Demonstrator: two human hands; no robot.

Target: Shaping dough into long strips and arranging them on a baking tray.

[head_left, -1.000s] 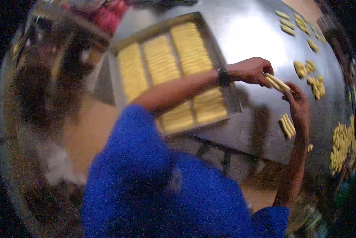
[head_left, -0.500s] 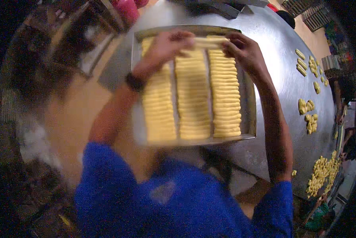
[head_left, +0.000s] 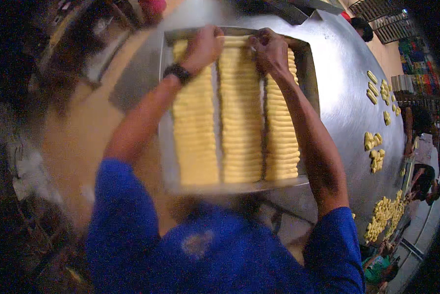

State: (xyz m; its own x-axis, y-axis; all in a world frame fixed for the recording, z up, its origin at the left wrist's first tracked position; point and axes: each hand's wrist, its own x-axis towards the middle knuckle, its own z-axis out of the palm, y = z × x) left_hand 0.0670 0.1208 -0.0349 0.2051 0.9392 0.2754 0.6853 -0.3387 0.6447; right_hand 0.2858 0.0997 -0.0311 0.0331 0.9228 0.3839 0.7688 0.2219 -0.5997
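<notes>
A metal tray (head_left: 308,117) holds three long columns of pale yellow dough sticks (head_left: 240,122), laid crosswise and close together. At the far end of the middle column, one dough stick (head_left: 236,41) spans the space between my hands. My left hand (head_left: 205,48) closes on its left end, with the fingertips partly blurred. Its right end is pinched in my right hand (head_left: 272,51), which hides the far part of the right column. The stick lies level, right against the far end of the column; I cannot tell whether it rests on the tray.
The tray stands on a shiny metal table (head_left: 342,93). Small groups of dough pieces (head_left: 372,140) lie to the right, with a larger heap (head_left: 384,215) nearer. A co-worker in green (head_left: 379,269) and another person (head_left: 423,181) are along the right edge.
Both hands have moved left and slightly farther away, bringing the dough stick from between the middle and right columns to the middle column's far end. The tray appears slightly lower in view.
</notes>
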